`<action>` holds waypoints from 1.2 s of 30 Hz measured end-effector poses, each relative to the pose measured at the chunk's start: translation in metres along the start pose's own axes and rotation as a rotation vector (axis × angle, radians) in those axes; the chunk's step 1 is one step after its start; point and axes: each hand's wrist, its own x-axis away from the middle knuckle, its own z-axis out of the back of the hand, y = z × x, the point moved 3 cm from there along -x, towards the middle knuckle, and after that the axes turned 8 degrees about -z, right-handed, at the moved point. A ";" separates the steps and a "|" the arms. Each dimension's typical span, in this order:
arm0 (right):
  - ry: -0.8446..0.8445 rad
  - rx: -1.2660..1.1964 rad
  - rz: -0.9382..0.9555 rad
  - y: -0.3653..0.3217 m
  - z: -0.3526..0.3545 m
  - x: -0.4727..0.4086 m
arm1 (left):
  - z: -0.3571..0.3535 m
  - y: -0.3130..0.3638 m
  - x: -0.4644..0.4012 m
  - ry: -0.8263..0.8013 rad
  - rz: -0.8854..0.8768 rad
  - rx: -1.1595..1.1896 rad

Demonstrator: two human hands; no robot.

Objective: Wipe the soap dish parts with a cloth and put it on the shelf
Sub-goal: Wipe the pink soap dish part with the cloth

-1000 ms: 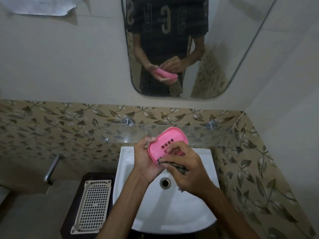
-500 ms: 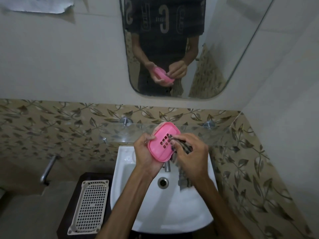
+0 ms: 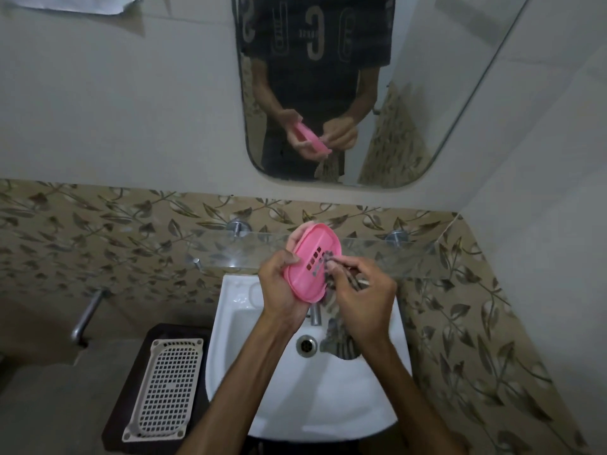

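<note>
My left hand (image 3: 282,287) grips a pink oval soap dish part (image 3: 305,274) with slots in its middle, tilted upright over the white sink (image 3: 262,389). My right hand (image 3: 364,297) pinches a grey patterned cloth (image 3: 338,339) against the slotted face of the pink part; the cloth's loose end hangs down below that hand. A white perforated tray (image 3: 164,389), the other soap dish part, lies flat on a dark stool to the left of the sink. Just behind the hands runs the glass shelf (image 3: 410,257) on the wall.
A tap (image 3: 315,315) sticks up at the sink's back, under my hands. A metal pipe (image 3: 87,316) juts from the left wall. The mirror (image 3: 328,93) above reflects a person holding the pink part. The right wall stands close.
Both hands rose from over the drain toward the shelf. The pink part turned more upright, and my right hand with the cloth shifted from its lower edge to its slotted middle.
</note>
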 end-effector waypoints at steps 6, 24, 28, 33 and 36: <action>0.013 -0.065 -0.104 -0.014 -0.018 0.039 | -0.001 0.005 -0.005 -0.061 -0.299 -0.095; -0.204 0.033 0.335 -0.018 -0.015 0.009 | 0.005 0.007 -0.007 0.016 0.068 0.081; -0.214 0.001 0.254 -0.018 -0.014 0.008 | 0.013 0.008 -0.010 0.028 0.100 0.044; -0.276 0.068 0.233 -0.036 -0.023 0.006 | 0.013 0.004 -0.011 0.030 -0.015 -0.061; -0.260 0.123 0.221 -0.051 -0.032 -0.002 | 0.014 0.007 -0.014 0.067 -0.084 -0.067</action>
